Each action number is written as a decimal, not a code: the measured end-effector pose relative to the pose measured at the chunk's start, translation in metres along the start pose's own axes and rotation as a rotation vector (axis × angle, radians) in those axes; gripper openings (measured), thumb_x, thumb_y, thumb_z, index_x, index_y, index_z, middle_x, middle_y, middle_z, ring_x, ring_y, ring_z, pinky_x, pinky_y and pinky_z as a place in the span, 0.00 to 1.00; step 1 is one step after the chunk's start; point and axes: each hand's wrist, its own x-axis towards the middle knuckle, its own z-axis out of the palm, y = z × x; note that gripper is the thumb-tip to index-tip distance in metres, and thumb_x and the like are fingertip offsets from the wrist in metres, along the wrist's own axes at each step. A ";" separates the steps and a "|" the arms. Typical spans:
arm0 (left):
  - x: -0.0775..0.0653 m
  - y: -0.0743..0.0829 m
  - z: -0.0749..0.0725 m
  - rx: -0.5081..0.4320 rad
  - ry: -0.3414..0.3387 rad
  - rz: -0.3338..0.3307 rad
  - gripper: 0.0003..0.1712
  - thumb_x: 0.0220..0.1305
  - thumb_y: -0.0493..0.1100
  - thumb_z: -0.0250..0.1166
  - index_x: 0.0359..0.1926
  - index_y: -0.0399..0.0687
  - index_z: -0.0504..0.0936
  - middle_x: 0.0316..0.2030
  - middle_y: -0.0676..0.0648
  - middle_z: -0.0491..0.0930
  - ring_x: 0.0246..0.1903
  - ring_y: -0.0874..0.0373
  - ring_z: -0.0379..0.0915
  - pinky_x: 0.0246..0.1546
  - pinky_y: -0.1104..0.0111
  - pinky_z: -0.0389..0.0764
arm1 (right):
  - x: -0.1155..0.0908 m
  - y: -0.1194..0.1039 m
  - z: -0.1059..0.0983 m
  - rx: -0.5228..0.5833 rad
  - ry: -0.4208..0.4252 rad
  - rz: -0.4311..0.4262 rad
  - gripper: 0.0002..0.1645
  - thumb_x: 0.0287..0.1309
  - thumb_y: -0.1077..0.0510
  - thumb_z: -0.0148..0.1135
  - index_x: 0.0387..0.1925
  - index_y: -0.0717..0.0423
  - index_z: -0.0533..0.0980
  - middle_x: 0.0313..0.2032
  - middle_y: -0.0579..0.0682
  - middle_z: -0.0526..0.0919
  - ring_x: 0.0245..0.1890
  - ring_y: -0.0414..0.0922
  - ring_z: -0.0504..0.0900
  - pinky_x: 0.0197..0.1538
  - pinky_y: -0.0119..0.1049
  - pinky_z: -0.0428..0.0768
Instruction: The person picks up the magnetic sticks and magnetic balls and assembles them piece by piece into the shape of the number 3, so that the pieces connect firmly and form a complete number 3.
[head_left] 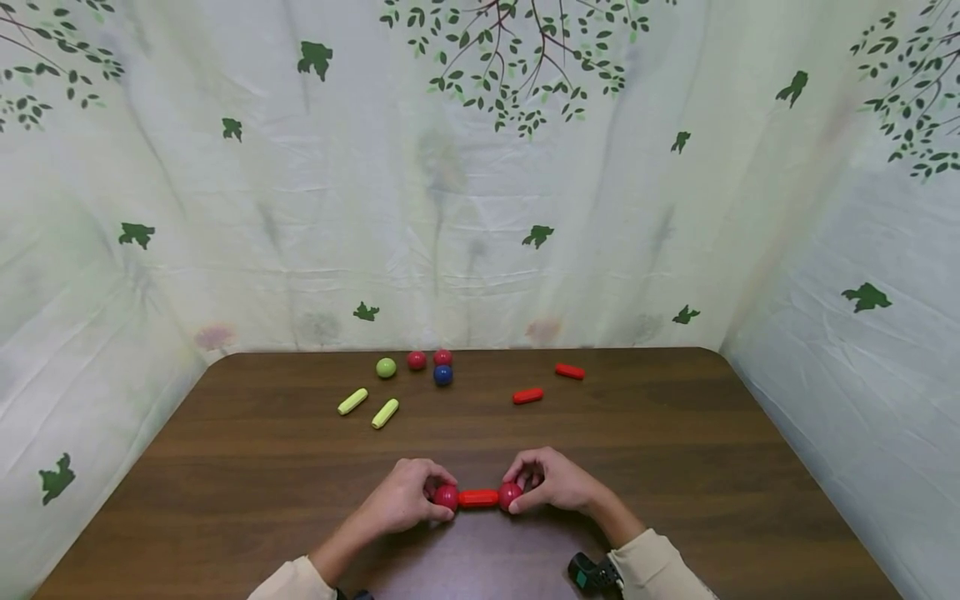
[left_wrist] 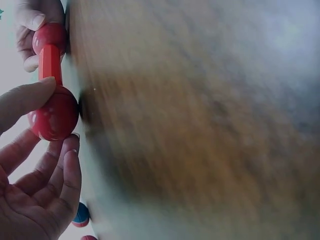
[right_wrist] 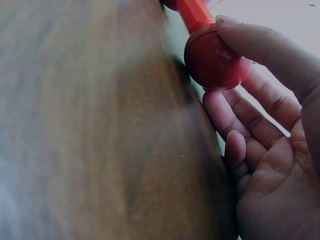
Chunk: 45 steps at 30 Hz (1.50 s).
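Near the front of the table, a short red rod [head_left: 478,498] lies between two dark red balls, touching both in a line. My left hand [head_left: 408,498] pinches the left ball [head_left: 446,497] between thumb and fingers. On the other side my right hand [head_left: 555,482] pinches the right ball [head_left: 510,497] the same way. The left wrist view shows the left thumb across the near ball [left_wrist: 56,117], where the rod [left_wrist: 49,64] meets it. In the right wrist view the fingers curl under the other ball [right_wrist: 212,60]. Whether the rod sits inside holes in the balls is hidden.
Toward the back lie a green ball [head_left: 386,367], two red balls [head_left: 416,360] and a blue ball [head_left: 443,375]. Two pale yellow rods [head_left: 385,414] are at centre-left, two red rods [head_left: 528,396] at centre-right. A leaf-patterned curtain [head_left: 480,292] surrounds the brown table [head_left: 675,450].
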 end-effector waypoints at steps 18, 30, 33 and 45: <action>0.015 0.010 0.007 -0.006 -0.098 0.043 0.19 0.47 0.42 0.76 0.41 0.44 0.83 0.32 0.54 0.78 0.31 0.65 0.70 0.33 0.72 0.72 | -0.001 0.002 -0.001 -0.018 0.014 -0.001 0.16 0.46 0.60 0.75 0.38 0.57 0.81 0.32 0.46 0.81 0.32 0.40 0.78 0.36 0.30 0.74; 0.029 0.022 0.018 -0.059 -0.124 -0.026 0.08 0.49 0.37 0.73 0.33 0.47 0.85 0.25 0.57 0.79 0.26 0.66 0.70 0.29 0.71 0.71 | -0.001 0.004 0.002 0.010 0.001 -0.015 0.15 0.46 0.62 0.74 0.38 0.59 0.80 0.31 0.47 0.82 0.31 0.39 0.78 0.34 0.28 0.75; 0.031 0.021 0.019 -0.084 -0.135 -0.041 0.07 0.49 0.35 0.73 0.32 0.46 0.85 0.25 0.56 0.80 0.26 0.65 0.71 0.29 0.71 0.72 | -0.001 0.004 0.002 0.010 0.003 -0.019 0.16 0.46 0.62 0.75 0.38 0.60 0.80 0.31 0.46 0.82 0.31 0.38 0.78 0.34 0.28 0.75; 0.035 0.023 0.016 -0.212 -0.165 -0.122 0.08 0.47 0.33 0.75 0.32 0.42 0.86 0.24 0.53 0.81 0.25 0.63 0.71 0.28 0.71 0.71 | 0.000 0.002 0.001 0.010 0.004 -0.010 0.15 0.46 0.62 0.75 0.38 0.60 0.80 0.31 0.47 0.81 0.31 0.39 0.78 0.35 0.30 0.75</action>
